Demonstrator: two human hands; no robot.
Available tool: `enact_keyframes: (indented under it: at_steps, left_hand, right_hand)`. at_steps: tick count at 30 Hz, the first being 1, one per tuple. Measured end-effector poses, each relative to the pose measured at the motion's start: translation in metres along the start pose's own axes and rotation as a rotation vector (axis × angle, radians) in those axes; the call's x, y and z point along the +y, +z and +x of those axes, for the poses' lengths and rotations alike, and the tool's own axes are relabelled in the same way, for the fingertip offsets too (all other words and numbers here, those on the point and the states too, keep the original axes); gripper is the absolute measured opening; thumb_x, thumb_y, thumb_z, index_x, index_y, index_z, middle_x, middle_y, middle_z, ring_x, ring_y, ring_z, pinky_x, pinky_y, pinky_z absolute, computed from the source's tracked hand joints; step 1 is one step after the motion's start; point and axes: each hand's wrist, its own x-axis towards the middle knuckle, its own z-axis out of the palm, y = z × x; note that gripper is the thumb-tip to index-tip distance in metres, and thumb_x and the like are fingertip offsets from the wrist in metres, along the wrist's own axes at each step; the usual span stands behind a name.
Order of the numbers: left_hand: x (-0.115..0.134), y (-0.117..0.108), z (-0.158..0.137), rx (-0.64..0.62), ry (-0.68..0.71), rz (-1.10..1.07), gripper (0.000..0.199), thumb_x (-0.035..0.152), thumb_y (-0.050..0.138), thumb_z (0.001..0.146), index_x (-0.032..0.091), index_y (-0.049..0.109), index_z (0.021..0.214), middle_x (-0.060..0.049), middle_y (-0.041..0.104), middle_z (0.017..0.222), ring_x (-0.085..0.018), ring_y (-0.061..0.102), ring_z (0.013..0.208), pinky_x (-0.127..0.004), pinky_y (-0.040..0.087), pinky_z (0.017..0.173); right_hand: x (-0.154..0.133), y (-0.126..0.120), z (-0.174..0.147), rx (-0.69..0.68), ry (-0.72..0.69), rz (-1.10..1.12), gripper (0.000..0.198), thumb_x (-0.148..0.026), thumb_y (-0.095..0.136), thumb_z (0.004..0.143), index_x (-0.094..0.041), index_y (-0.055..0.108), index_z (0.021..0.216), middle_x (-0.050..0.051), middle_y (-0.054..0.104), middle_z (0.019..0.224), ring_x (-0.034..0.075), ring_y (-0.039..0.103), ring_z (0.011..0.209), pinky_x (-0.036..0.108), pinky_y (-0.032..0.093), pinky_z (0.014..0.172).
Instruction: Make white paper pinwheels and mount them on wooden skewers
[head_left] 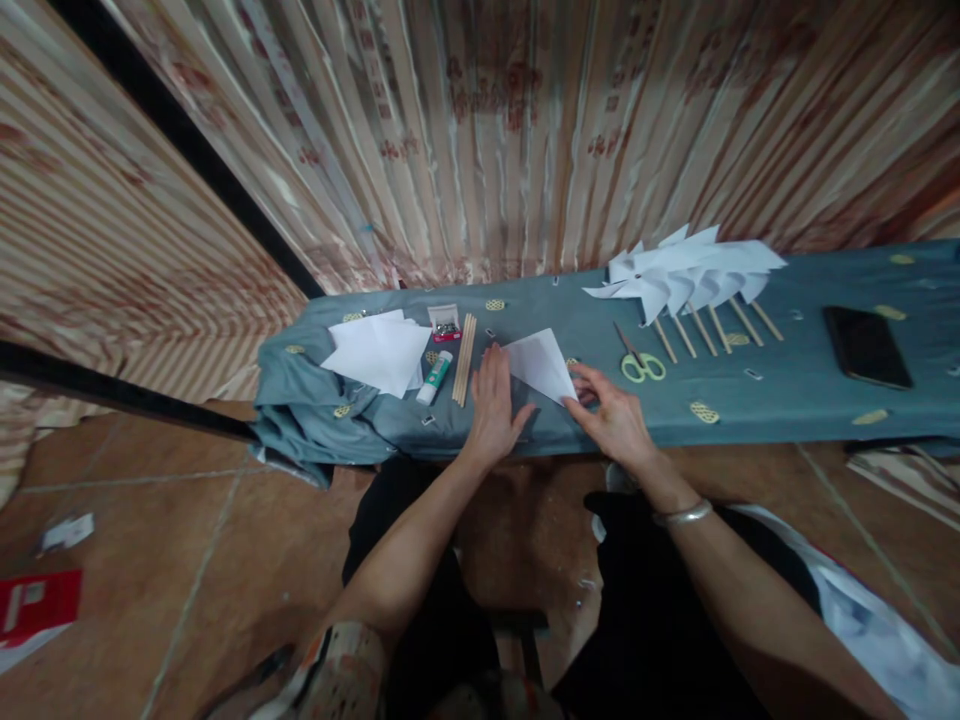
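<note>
A white sheet of paper folded into a triangle (541,364) lies on the cloth-covered bench between my hands. My left hand (495,405) rests flat at its left corner, fingers stretched out and thumb apart. At the lower right corner, my right hand (609,412) pinches the paper between thumb and fingers. Just left of my left hand are several thin wooden sticks (464,360), a green-and-white glue stick (435,378) and a small open box of metal pins (445,326). Scissors with light green handles (642,366) lie right of my right hand.
Loose white paper sheets (379,352) lie at the bench's left end. Several paper pinwheels on sticks (690,275) overlap at the back right. A black phone (867,346) lies farther right. Behind the bench (795,405) hangs a striped curtain (517,130). A red packet (37,610) is on the floor.
</note>
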Motion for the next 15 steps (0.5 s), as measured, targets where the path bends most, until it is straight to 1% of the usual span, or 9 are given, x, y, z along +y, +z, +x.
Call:
enact_keyframes:
  at_steps: [3, 6, 8, 11, 13, 15]
  left_hand:
    - [-0.004, -0.003, 0.004, -0.007, 0.01, 0.043, 0.088, 0.043, 0.045, 0.093, 0.008, -0.01, 0.152, -0.025, 0.01, 0.161, -0.027, 0.004, 0.151, -0.049, 0.021, 0.119]
    - [-0.004, -0.006, 0.005, -0.009, 0.027, 0.032, 0.08, 0.037, 0.042, 0.093, 0.011, -0.004, 0.153, -0.022, 0.015, 0.161, -0.026, 0.008, 0.151, -0.049, 0.022, 0.119]
    - [-0.002, -0.009, 0.006, 0.0, 0.033, 0.001, 0.074, 0.031, 0.04, 0.093, 0.014, 0.0, 0.153, -0.02, 0.024, 0.159, -0.026, 0.018, 0.15, -0.052, 0.023, 0.118]
    - [0.0, -0.014, 0.006, -0.005, 0.037, -0.026, 0.069, 0.025, 0.04, 0.092, 0.016, 0.008, 0.153, -0.018, 0.044, 0.148, -0.026, 0.039, 0.139, -0.053, 0.025, 0.116]
    - [0.0, -0.018, 0.006, -0.018, 0.039, -0.031, 0.067, 0.023, 0.042, 0.091, 0.017, 0.014, 0.152, -0.015, 0.057, 0.136, -0.025, 0.049, 0.128, -0.052, 0.027, 0.114]
    - [-0.001, -0.022, 0.006, -0.033, 0.045, -0.028, 0.064, 0.021, 0.045, 0.09, 0.017, 0.024, 0.149, -0.011, 0.064, 0.124, -0.025, 0.054, 0.12, -0.051, 0.028, 0.114]
  right_hand:
    - [-0.002, 0.006, -0.004, -0.063, -0.084, 0.002, 0.043, -0.035, 0.057, 0.087, -0.022, 0.056, 0.128, 0.006, 0.074, 0.097, 0.023, 0.07, 0.085, 0.04, 0.057, 0.084]
    - [-0.004, 0.01, -0.006, -0.071, -0.143, -0.025, 0.047, -0.039, 0.055, 0.089, -0.021, 0.053, 0.133, 0.008, 0.073, 0.102, 0.024, 0.07, 0.087, 0.041, 0.057, 0.084]
    - [-0.007, 0.011, -0.007, -0.072, -0.159, -0.056, 0.055, -0.043, 0.054, 0.089, -0.021, 0.047, 0.139, 0.01, 0.071, 0.113, 0.025, 0.07, 0.09, 0.041, 0.057, 0.085]
    - [-0.009, 0.014, -0.007, -0.071, -0.173, -0.075, 0.058, -0.044, 0.049, 0.092, -0.022, 0.039, 0.146, 0.012, 0.064, 0.129, 0.025, 0.069, 0.099, 0.041, 0.056, 0.088]
    - [-0.008, 0.015, -0.005, -0.063, -0.161, -0.089, 0.056, -0.041, 0.044, 0.094, -0.023, 0.037, 0.147, 0.01, 0.063, 0.132, 0.025, 0.069, 0.099, 0.04, 0.056, 0.088]
    - [-0.007, 0.015, -0.002, -0.056, -0.12, -0.109, 0.055, -0.038, 0.044, 0.094, -0.024, 0.038, 0.146, 0.009, 0.064, 0.13, 0.024, 0.071, 0.094, 0.039, 0.057, 0.086]
